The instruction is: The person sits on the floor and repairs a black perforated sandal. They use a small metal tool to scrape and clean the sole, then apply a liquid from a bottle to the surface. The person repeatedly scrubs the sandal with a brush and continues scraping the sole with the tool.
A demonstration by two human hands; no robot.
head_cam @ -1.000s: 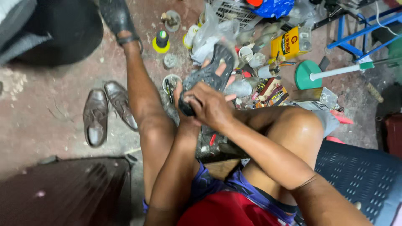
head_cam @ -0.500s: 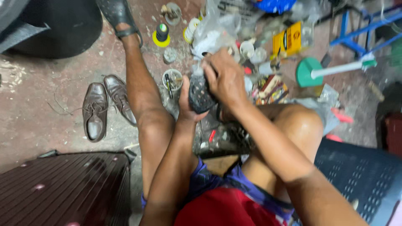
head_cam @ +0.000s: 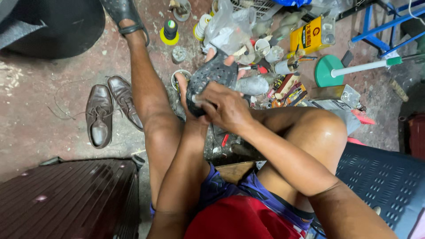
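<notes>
A black perforated shoe [head_cam: 211,75] is held up over my knees, sole side towards me. My left hand [head_cam: 183,95] cups it from below, with the thumb along its left edge and fingertips showing past its far end. On the near end of the shoe lies my right hand [head_cam: 226,107], its fingers pressing a small pale piece [head_cam: 197,102] against the surface. Both forearms rise from the bottom of the view between my bare legs.
A pair of brown leather shoes [head_cam: 106,113] lies on the concrete floor at left. Beyond the shoe is clutter: a yellow can [head_cam: 310,36], a thread spool [head_cam: 169,31], a plastic bag [head_cam: 226,24], a green disc with white handle [head_cam: 327,71]. Blue seat [head_cam: 380,186] right, dark ribbed case [head_cam: 66,199] bottom left.
My right hand slid up to the shoe's far end, then back down to its near end. The shoe tilted slightly in my left hand.
</notes>
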